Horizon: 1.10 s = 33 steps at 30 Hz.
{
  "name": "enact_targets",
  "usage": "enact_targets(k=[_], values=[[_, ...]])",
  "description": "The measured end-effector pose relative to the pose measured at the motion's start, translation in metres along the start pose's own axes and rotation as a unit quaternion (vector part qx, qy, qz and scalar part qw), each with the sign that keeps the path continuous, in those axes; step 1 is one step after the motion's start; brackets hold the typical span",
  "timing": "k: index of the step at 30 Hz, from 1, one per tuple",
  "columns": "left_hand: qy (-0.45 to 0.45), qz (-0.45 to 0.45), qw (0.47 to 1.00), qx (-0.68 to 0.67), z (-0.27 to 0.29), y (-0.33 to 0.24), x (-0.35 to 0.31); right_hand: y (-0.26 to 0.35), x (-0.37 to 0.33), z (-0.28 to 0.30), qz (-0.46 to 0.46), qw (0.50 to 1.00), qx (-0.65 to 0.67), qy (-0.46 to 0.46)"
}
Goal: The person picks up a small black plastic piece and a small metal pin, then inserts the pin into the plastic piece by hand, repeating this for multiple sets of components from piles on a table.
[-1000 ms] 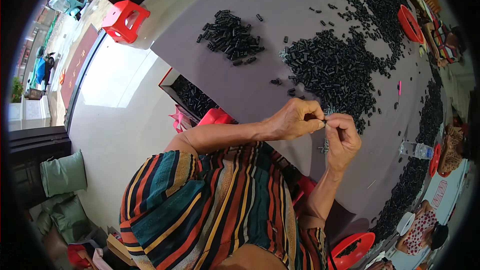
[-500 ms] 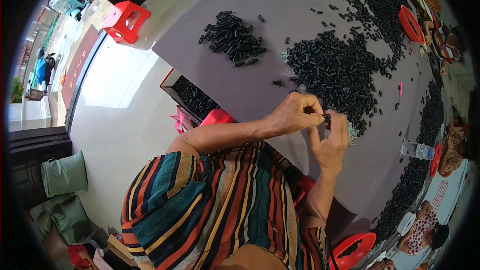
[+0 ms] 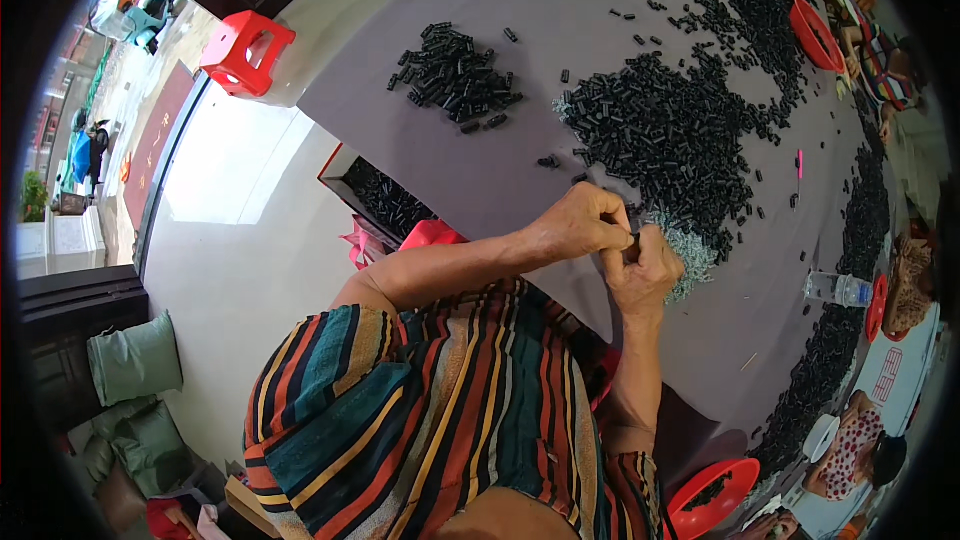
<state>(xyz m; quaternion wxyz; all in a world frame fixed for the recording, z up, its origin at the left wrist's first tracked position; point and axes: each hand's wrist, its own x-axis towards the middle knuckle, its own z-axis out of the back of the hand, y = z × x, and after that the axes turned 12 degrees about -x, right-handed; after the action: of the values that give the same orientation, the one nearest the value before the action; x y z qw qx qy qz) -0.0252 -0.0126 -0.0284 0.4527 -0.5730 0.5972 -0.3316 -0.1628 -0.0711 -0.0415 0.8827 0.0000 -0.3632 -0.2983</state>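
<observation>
My left hand [image 3: 580,225] and my right hand [image 3: 642,275] meet over the near part of a grey-covered table [image 3: 740,340]. Their fingertips pinch a small black cylindrical part [image 3: 634,239] between them; most of it is hidden by the fingers. Just beyond the hands spreads a large heap of short black cylindrical parts [image 3: 660,130]. Beside my right hand lies a pile of tiny pale green pieces [image 3: 690,252]. A smaller heap of black parts [image 3: 455,75] sits farther left on the table, with a few loose ones around it.
Below the table's left edge stands an open box of black parts [image 3: 385,195]. Red bowls [image 3: 715,500] sit near and far along the right side. A clear plastic bottle [image 3: 838,289] lies at the right, near a pink stick [image 3: 799,164]. Other people are seated there. A red stool [image 3: 248,52] stands far left.
My right hand has shifted a little left and its fingers have curled in closer to my left hand. More of the pale green pile shows beside it.
</observation>
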Motion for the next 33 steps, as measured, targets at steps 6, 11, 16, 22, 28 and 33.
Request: enact_targets(k=[6, 11, 16, 22, 28, 33], values=[[-0.002, -0.009, 1.000, 0.013, 0.002, 0.006, 0.004, 0.004, -0.004, -0.003, -0.027, 0.999, 0.027, 0.025], [0.009, -0.028, 0.998, 0.057, 0.004, 0.002, 0.006, 0.005, -0.006, -0.006, -0.013, 1.000, 0.024, 0.009], [0.033, 0.005, 0.996, 0.088, 0.017, 0.000, 0.009, 0.005, -0.001, 0.001, -0.010, 0.998, 0.012, 0.068], [-0.126, -0.172, 0.931, 0.298, 0.044, -0.030, 0.018, -0.038, 0.016, 0.045, -0.171, 0.970, 0.083, 0.154], [-0.304, -0.202, 0.711, 0.602, 0.102, -0.040, 0.017, -0.060, 0.015, 0.041, -0.156, 0.968, -0.002, 0.197], [-0.339, -0.121, 0.639, 0.680, 0.121, -0.043, 0.017, -0.031, 0.017, 0.027, -0.129, 0.964, 0.028, 0.231]])
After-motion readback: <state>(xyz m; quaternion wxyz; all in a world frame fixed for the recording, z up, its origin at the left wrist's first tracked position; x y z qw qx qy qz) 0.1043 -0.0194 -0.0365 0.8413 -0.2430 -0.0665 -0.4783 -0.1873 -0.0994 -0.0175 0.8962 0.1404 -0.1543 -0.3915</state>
